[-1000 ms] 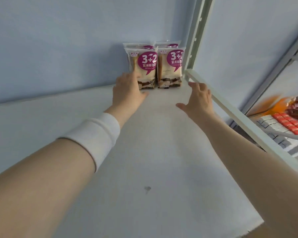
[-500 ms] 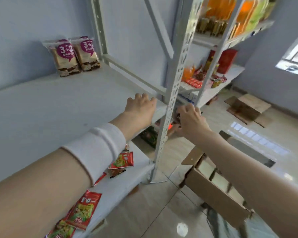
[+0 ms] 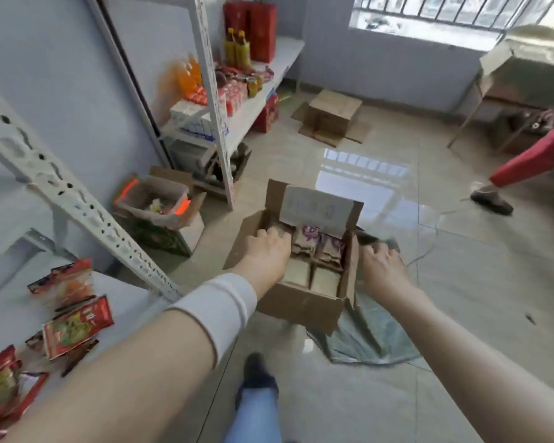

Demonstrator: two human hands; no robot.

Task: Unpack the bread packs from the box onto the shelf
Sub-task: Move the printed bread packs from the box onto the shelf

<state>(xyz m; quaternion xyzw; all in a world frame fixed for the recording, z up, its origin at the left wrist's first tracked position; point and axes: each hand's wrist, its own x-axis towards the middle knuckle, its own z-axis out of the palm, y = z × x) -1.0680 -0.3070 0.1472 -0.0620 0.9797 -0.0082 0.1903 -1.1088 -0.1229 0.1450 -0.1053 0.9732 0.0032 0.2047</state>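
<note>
An open cardboard box (image 3: 301,305) stands on the floor below me, with several bread packs (image 3: 315,247) upright inside, brown with purple labels. My left hand (image 3: 266,251) reaches into the box's left side; its fingertips rest on the packs and its grip is hidden. My right hand (image 3: 381,266) hovers at the box's right wall with fingers apart, holding nothing. The white shelf board (image 3: 131,302) lies at the lower left, behind a slanted perforated upright (image 3: 77,199).
Red snack packs (image 3: 74,327) lie on the shelf board. A carton with orange handles (image 3: 157,203) sits under the rack. A plastic sheet (image 3: 365,343) lies under the box. Another person's red-clad leg (image 3: 531,158) is at the right. A flattened carton (image 3: 333,116) lies further off.
My view swung from the upper shelf, where bread packs stand at the back, down to the floor. Both hands left the shelf and dropped to the box.
</note>
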